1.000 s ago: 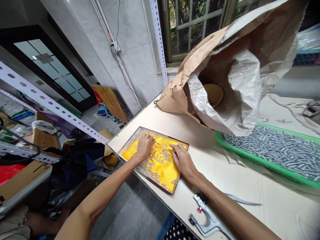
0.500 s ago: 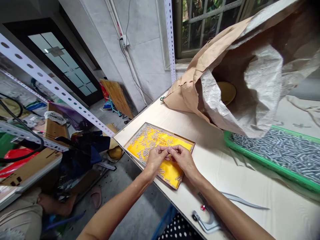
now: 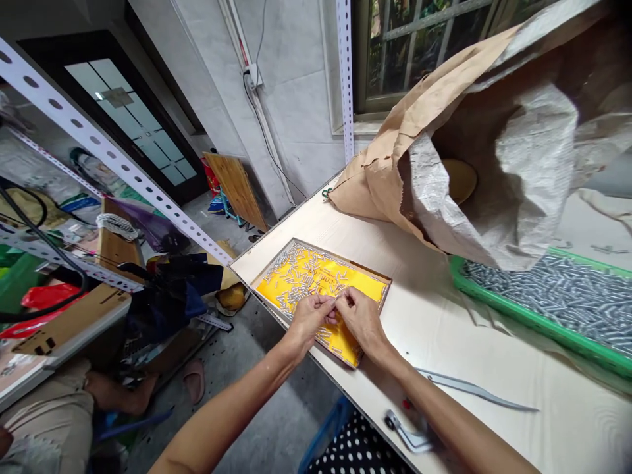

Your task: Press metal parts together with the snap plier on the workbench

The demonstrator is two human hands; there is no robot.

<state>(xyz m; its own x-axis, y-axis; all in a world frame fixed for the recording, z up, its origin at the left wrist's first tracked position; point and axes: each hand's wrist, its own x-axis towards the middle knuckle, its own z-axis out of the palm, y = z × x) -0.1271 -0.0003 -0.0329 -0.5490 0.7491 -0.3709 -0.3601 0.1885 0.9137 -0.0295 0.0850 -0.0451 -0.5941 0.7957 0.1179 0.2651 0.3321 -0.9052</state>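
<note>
Over a shallow tray (image 3: 371, 270) lined with yellow sheet, my left hand (image 3: 312, 317) and my right hand (image 3: 359, 318) meet, fingertips pinched close together. Whatever sits between the fingertips is too small to make out. Many small silver metal pins (image 3: 295, 289) lie scattered across the yellow sheet (image 3: 340, 334), thickest on the tray's left side. My hands cover part of the tray's middle.
To the right, a green tray (image 3: 481, 301) holds a heap of grey metal pieces (image 3: 557, 299). A large paper sack (image 3: 375, 187) gapes open behind it. Grey tweezers (image 3: 478, 390) and a metal clamp-like piece (image 3: 411, 434) lie near my right forearm. Another person's leg (image 3: 118, 392) shows lower left.
The view has shifted slightly, so the scene sits a little further right. Both hands stay together over the tray, with the right fingers slightly more raised and bent.
</note>
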